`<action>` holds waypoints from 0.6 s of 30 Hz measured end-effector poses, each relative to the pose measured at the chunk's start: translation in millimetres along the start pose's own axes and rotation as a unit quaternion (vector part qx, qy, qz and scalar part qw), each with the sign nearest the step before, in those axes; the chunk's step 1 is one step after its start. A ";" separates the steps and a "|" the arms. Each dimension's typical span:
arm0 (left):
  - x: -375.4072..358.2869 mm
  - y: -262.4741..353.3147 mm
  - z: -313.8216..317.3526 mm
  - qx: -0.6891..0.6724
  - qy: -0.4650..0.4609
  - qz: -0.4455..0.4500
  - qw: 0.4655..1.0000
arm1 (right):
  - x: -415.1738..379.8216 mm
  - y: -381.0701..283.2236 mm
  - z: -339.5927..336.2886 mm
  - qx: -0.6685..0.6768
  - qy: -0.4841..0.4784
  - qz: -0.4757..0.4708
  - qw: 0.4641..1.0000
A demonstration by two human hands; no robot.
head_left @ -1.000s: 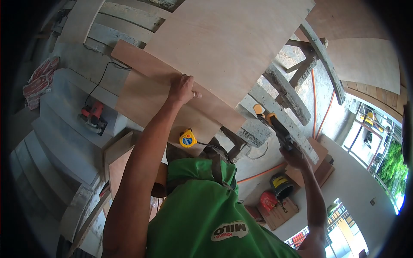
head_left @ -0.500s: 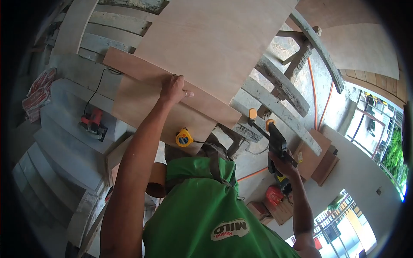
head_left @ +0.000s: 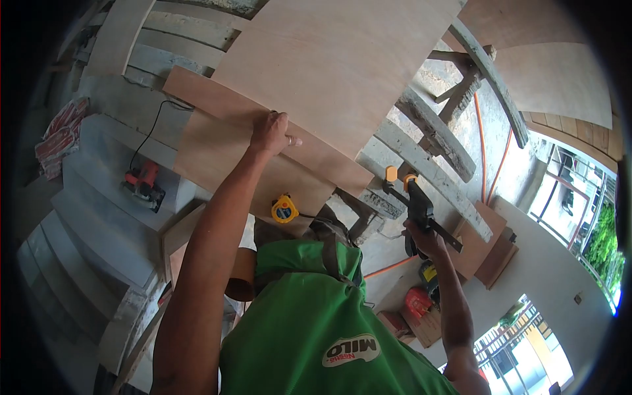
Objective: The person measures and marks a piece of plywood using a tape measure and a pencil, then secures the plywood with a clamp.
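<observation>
My left hand (head_left: 268, 134) lies on a narrow plywood strip (head_left: 214, 99), its fingers curled at the strip's far edge and the thumb out to the side. That strip crosses a large plywood sheet (head_left: 316, 66) at the sheet's near edge. In my right hand (head_left: 424, 238) is a black bar clamp (head_left: 421, 209) with orange pads, held off the right end of the strip. The clamp's jaws are apart, with nothing seen between them. A yellow tape measure (head_left: 284, 209) rests on the plywood piece (head_left: 230, 158) nearer my body.
A red circular saw (head_left: 143, 185) with a black cord sits on a grey step at left. Rough timber beams (head_left: 428, 158) support the sheet. An orange cord (head_left: 480, 145) runs across the floor at right. Wooden pieces (head_left: 477, 237) lean by the wall.
My right hand has moved the clamp slightly forward and turned it a little. My left hand keeps its place on the strip. The whole view has shifted slightly.
</observation>
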State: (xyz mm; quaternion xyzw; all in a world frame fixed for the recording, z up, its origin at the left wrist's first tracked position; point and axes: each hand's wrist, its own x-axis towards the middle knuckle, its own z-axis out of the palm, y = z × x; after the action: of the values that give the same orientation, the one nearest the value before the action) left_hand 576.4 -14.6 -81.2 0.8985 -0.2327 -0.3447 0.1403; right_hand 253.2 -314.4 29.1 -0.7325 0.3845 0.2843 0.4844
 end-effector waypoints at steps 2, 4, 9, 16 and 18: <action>0.8 -1.3 0.2 -0.007 0.000 -0.002 1.000 | -4.6 -9.0 0.8 -0.023 -0.011 0.036 0.999; 0.4 -2.0 3.1 -0.016 0.000 -0.003 1.000 | -8.8 -5.4 0.0 -0.047 -0.020 0.055 0.997; 2.1 -3.9 5.7 -0.002 0.018 0.006 1.000 | -17.9 3.7 16.1 0.194 0.000 0.128 0.973; 2.7 -6.9 14.2 -0.013 0.087 0.026 0.996 | -7.0 -21.4 -20.2 -0.079 -0.022 0.108 0.991; 3.2 -7.5 13.8 -0.007 0.081 0.027 0.996 | 1.5 -50.0 -31.2 -0.164 -0.021 0.016 0.986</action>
State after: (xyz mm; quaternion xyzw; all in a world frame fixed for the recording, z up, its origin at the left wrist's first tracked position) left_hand 571.4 -11.1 -96.0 0.9159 -0.2422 -0.2684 0.1744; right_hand 297.4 -332.1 64.0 -0.7896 0.3338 0.3667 0.3615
